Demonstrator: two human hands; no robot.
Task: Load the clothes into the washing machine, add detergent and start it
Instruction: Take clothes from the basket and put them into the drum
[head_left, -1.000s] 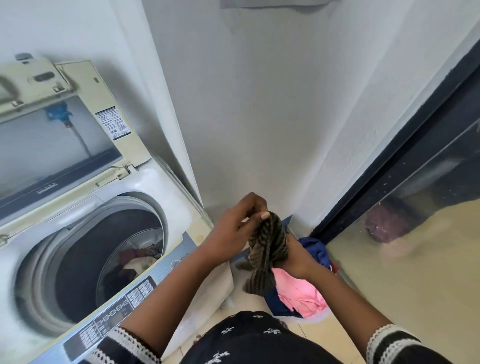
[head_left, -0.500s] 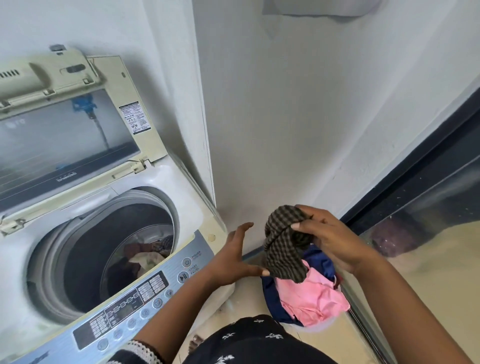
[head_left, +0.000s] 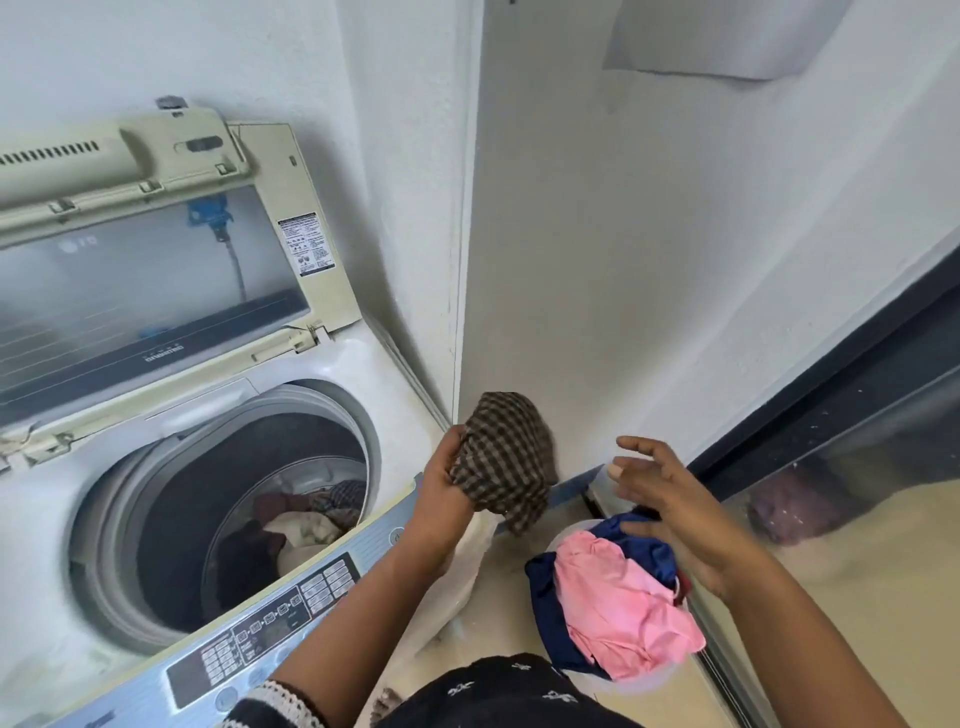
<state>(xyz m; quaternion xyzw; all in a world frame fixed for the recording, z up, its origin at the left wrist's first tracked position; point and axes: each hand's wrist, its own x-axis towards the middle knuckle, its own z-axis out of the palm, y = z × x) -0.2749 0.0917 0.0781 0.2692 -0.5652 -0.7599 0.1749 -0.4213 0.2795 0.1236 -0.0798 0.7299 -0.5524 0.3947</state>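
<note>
A: Status? Quick.

B: Left hand (head_left: 441, 488) grips the bunched checked cloth (head_left: 504, 457), held just right of the washing machine (head_left: 363, 364), above its front corner and not yet over the drum (head_left: 234, 493). Right hand (head_left: 670, 499) is spread, fingers loose, holding nothing, above the laundry basket (head_left: 563, 540).

A: Risks?

B: A tail of the cloth hangs below the fist. If it's tossed from here it may catch on the control panel (head_left: 270, 623) or the tub rim and slide off onto the floor. The grip is on one edge only, so it could slip.

A: Anything blocking?

B: The lid (head_left: 156, 270) is up, leaning back on the wall, opening clear. The drum already has clothes at the bottom. The pink garment (head_left: 613, 597) and blue garment (head_left: 545, 597) still sit in the basket, so loading isn't finished. Something pale leans against the machine's side, maybe a bag, can't tell. No detergent in view.
</note>
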